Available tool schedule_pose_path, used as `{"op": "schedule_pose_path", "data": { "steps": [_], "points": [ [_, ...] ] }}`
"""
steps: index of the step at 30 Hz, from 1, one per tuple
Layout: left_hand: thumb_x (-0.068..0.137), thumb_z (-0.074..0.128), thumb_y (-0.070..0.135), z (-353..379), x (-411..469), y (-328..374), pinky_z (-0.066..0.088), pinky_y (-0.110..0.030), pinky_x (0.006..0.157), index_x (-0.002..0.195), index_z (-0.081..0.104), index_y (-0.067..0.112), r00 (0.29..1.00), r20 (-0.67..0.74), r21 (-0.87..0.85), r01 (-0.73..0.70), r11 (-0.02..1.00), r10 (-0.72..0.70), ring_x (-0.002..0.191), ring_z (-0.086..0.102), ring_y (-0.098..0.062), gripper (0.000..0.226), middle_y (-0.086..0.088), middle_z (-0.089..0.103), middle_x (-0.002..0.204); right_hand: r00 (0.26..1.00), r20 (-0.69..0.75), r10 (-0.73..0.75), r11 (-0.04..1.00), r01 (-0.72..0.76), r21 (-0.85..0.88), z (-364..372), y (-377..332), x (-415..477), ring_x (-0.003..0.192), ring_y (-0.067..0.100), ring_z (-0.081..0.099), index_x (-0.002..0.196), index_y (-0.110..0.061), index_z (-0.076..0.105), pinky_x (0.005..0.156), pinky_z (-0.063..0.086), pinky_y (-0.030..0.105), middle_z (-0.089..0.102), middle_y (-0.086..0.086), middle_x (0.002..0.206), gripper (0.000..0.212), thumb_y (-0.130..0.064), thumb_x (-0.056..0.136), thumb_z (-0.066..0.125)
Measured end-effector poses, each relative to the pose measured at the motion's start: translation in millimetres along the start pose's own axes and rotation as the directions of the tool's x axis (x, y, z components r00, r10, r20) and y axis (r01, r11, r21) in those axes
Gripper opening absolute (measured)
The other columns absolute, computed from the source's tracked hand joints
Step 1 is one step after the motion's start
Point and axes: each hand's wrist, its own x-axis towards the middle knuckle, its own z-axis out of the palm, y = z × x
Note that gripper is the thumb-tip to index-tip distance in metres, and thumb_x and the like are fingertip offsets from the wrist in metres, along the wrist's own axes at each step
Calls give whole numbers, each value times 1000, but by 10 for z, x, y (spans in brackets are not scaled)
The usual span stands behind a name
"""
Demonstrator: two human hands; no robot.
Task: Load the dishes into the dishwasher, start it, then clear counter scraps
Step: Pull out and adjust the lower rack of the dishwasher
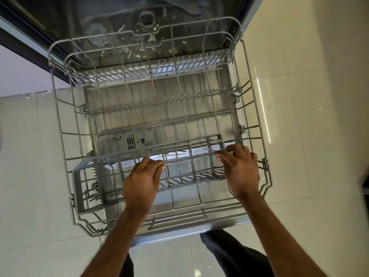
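- Bare forearms (119,236) and dark trouser legs (229,254) fill the near edge, above pale, glossy floor tiles (30,156).
- Left hand (139,176) has a narrow grip, thumb and fingertips pinching one end of thin, shiny metal cutlery (189,159). Right hand (239,168) pinches at the far end with curled fingers. Whether both hold the same piece, I cannot tell.
- That cutlery lies across the top of the grey plastic basket (79,176), a long lattice box sitting at the front of the pulled-out rack (58,120). Another curved piece (209,139) rests near the basket's far rim.
- Coated grey wire forms the rack, with rows of slim upright prongs and no dishes in it. It sits over the open steel door (179,235).
- Risk, as I judge it: slim, smooth cutlery laid flat could slide through the lattice gaps or the wire grid and drop onto the door if released before it is seated.
- Behind, the tub floor (123,47) shows pale specks of scraps, which might clog the round filter (147,22).
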Motion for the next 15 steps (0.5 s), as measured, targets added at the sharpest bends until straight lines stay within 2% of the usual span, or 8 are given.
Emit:
{"op": "schedule_pose_path", "data": {
  "steps": [6,10,15],
  "points": [
    [98,55,38,-3,68,58,56,-30,57,101,75,23,999,1,21,-43,999,43,84,68,-16,25,7,70,98,1000,-15,17,999,-17,30,2,2,21,96,26,59,104,-25,74,81,43,42,64,2,102,26,-13,81,77],
    [99,60,32,-108,88,168,57,-33,58,102,74,22,998,45,9,-36,999,36,85,67,-18,18,5,69,98,995,-51,84,996,-83,31,-97,1,-60,92,22,58,98,-24,74,77,35,34,64,-1,101,15,-16,85,74],
    [94,66,28,-540,70,383,52,-26,55,98,75,22,999,41,32,-12,999,11,77,69,-17,11,5,71,90,995,-7,96,995,-96,31,-435,-189,-212,92,24,59,95,-23,74,81,40,40,65,0,100,11,-16,86,74]
  ]
}}
